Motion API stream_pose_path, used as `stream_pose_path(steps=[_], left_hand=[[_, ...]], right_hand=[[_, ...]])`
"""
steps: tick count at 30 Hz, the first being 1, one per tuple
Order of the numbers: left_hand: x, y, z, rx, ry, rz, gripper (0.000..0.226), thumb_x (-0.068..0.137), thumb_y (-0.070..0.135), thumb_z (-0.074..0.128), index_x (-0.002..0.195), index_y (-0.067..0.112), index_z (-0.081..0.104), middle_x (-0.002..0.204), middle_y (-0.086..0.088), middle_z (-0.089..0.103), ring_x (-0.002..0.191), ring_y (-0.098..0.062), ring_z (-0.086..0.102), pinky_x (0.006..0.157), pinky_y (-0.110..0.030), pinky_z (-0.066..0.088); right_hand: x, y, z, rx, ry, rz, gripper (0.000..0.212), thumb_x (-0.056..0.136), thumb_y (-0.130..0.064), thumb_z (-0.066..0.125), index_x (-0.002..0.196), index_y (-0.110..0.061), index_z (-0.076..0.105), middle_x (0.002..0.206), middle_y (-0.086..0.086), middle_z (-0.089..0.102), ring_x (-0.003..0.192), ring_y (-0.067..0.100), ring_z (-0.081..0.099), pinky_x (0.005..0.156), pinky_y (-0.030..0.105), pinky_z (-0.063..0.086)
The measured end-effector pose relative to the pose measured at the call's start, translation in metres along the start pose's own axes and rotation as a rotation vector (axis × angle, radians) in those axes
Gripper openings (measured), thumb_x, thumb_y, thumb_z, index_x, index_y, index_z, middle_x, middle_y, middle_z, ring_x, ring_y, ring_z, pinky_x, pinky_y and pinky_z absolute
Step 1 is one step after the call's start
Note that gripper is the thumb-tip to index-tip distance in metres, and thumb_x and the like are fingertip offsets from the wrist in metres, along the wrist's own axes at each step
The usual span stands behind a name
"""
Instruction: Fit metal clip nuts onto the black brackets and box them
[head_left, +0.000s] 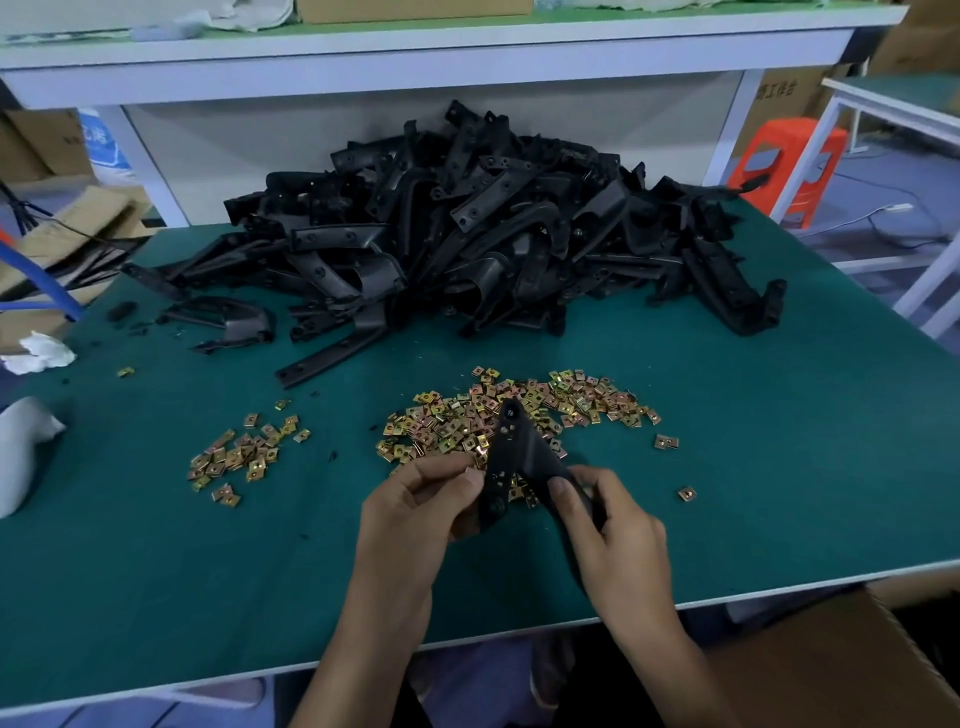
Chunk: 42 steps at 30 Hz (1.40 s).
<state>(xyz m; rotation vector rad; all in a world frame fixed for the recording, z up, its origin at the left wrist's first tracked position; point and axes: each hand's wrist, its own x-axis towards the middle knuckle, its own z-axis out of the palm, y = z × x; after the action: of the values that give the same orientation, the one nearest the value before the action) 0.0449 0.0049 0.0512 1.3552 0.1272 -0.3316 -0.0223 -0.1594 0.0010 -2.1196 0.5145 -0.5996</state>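
- The left hand (415, 501) is curled around the left edge of a black bracket (511, 449). Its fingers (441, 467) and thumb pinch the bracket about halfway along.
- Whether a nut sits under that pinch cannot be told, because the fingertips cover the spot.
- The right hand (615, 530) grips the lower right arm of the same bracket, with the thumb lying along the top and the other fingers wrapped underneath.
- The bracket is held just above the green surface (156, 571), with its narrow end pointing away from the person and over the nuts.
- The big heap of clip nuts (566, 400) (gold and coppery, small and square) is spread out on the surface right behind the hands.
- A smaller heap of nuts (241, 457) lies to the left, well apart from the big one.
- A few stray nuts (666, 442) sit on their own to the right.
- The pile of brackets (467, 234) is stacked high at the far side of the surface, against the white shelf frame (415, 57).
- A cardboard box (841, 660) stands below the near right corner of the surface, only partly in view.
- A crumpled white cloth (39, 353) rests at the left edge, and an orange stool (789, 166) stands on the floor at the far right.
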Motion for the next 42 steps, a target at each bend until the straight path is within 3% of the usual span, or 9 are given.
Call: stream_pose_path(steps=[11,19,23,25,27,31,34,37,42], left_hand=[[0.002,-0.005,0.002,0.116,0.077,0.033,0.01,0.084,0.013,0.08,0.084,0.022,0.078,0.084,0.0,0.077,0.074,-0.01,0.069,0.054,-0.016,0.05],[-0.011,-0.024,0.027,0.167,0.168,0.157,0.028,0.077,0.01,0.085,0.096,0.024,0.069,0.084,0.019,0.076,0.077,0.003,0.071,0.06,-0.007,0.049],[-0.005,-0.022,0.034,0.223,0.165,0.221,0.021,0.08,0.017,0.084,0.088,0.032,0.071,0.087,0.023,0.074,0.083,0.006,0.069,0.065,-0.007,0.049],[-0.006,-0.012,0.044,0.262,0.087,0.31,0.004,0.086,0.038,0.074,0.09,0.038,0.074,0.096,0.023,0.074,0.09,0.007,0.066,0.072,-0.008,0.049],[-0.004,-0.008,0.057,0.201,-0.054,0.312,0.024,0.095,0.053,0.054,0.096,0.042,0.075,0.098,0.02,0.075,0.086,0.005,0.067,0.067,-0.009,0.049],[0.016,-0.029,0.102,0.383,-0.272,0.193,0.022,0.103,0.022,0.053,0.105,0.026,0.074,0.094,0.003,0.077,0.076,-0.002,0.066,0.069,-0.02,0.052],[0.028,-0.048,0.133,0.733,-0.494,0.347,0.021,0.097,0.012,0.062,0.112,0.017,0.076,0.107,0.002,0.076,0.098,-0.009,0.068,0.088,-0.023,0.051],[0.042,-0.049,0.146,0.879,-0.649,0.479,0.028,0.094,0.018,0.069,0.123,0.02,0.073,0.112,-0.002,0.068,0.101,-0.012,0.062,0.086,-0.016,0.042],[0.06,-0.046,0.147,1.021,-0.834,0.564,0.03,0.093,0.025,0.07,0.07,0.042,0.063,0.085,0.003,0.048,0.073,-0.003,0.046,0.061,-0.018,0.031]], right_hand=[[-0.001,-0.006,0.002,-0.099,0.031,-0.058,0.048,0.089,-0.059,0.05,0.104,-0.019,0.071,0.075,-0.004,0.069,0.07,0.028,0.066,0.06,0.038,0.043],[-0.008,-0.008,0.008,-0.187,0.175,-0.059,0.037,0.092,-0.055,0.053,0.102,-0.023,0.068,0.076,-0.007,0.071,0.069,0.028,0.067,0.06,0.03,0.034],[-0.007,-0.006,0.008,-0.098,0.21,-0.004,0.038,0.092,-0.06,0.05,0.101,-0.026,0.066,0.069,-0.019,0.06,0.068,0.012,0.061,0.059,0.032,0.037],[-0.004,-0.003,0.004,0.139,0.252,0.056,0.029,0.095,-0.061,0.054,0.097,-0.034,0.064,0.073,-0.018,0.063,0.071,0.003,0.06,0.063,0.027,0.044],[0.0,-0.002,-0.001,0.343,0.377,0.152,0.021,0.093,-0.059,0.052,0.094,-0.04,0.061,0.08,-0.019,0.064,0.07,-0.001,0.057,0.065,0.02,0.044],[0.003,0.007,-0.004,0.67,0.604,0.4,0.031,0.083,-0.062,0.041,0.092,-0.042,0.062,0.083,-0.016,0.062,0.08,0.009,0.055,0.079,0.03,0.046],[0.002,0.008,-0.005,0.699,0.617,0.402,0.029,0.082,-0.063,0.043,0.091,-0.044,0.062,0.083,-0.017,0.062,0.08,0.009,0.057,0.079,0.028,0.047],[0.005,0.006,-0.008,0.722,0.605,0.388,0.026,0.084,-0.06,0.043,0.086,-0.044,0.063,0.079,-0.017,0.062,0.076,0.008,0.056,0.074,0.027,0.046],[0.004,0.005,-0.011,0.704,0.574,0.376,0.024,0.081,-0.062,0.043,0.081,-0.046,0.061,0.074,-0.016,0.057,0.074,0.011,0.051,0.07,0.029,0.044]])
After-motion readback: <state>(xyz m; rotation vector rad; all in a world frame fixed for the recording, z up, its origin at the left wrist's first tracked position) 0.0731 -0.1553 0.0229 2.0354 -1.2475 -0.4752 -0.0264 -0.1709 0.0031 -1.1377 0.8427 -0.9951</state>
